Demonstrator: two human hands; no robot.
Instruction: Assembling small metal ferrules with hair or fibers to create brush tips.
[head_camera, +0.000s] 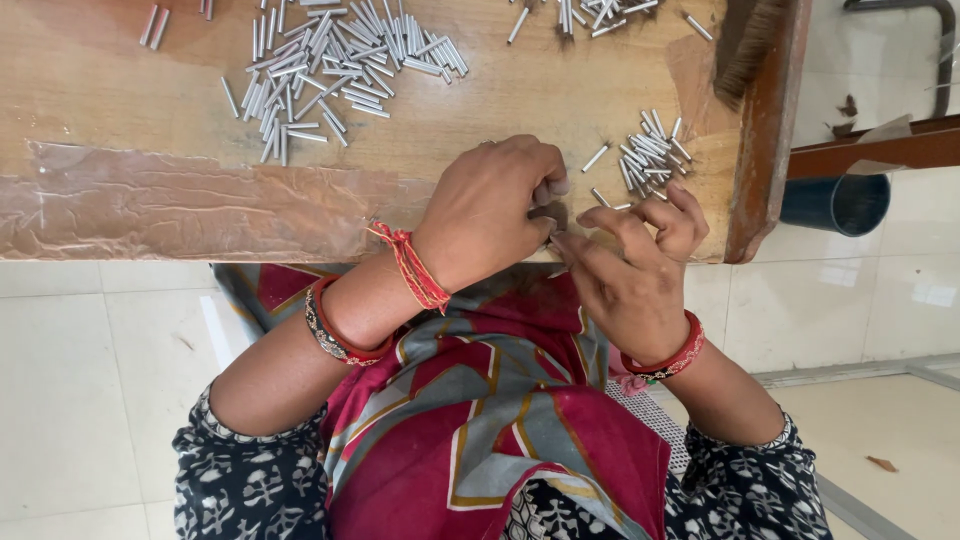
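My left hand (492, 205) is curled at the near edge of a wooden worktable (150, 120), fingers closed around a small dark piece (549, 213) that barely shows. My right hand (630, 270) meets it from the right, thumb and forefinger pinched against the same spot; whether it holds a pin I cannot tell. Just beyond my right fingers lies a small heap of short silver metal pins (648, 155). A large pile of the same pins (330, 65) lies farther back on the table.
More pins (600, 15) are scattered at the table's far edge. A brush (745, 45) lies at the right end by the raised wooden rim (765, 130). A dark blue bucket (838, 203) stands on the tiled floor to the right. Brown tape covers the table's near left.
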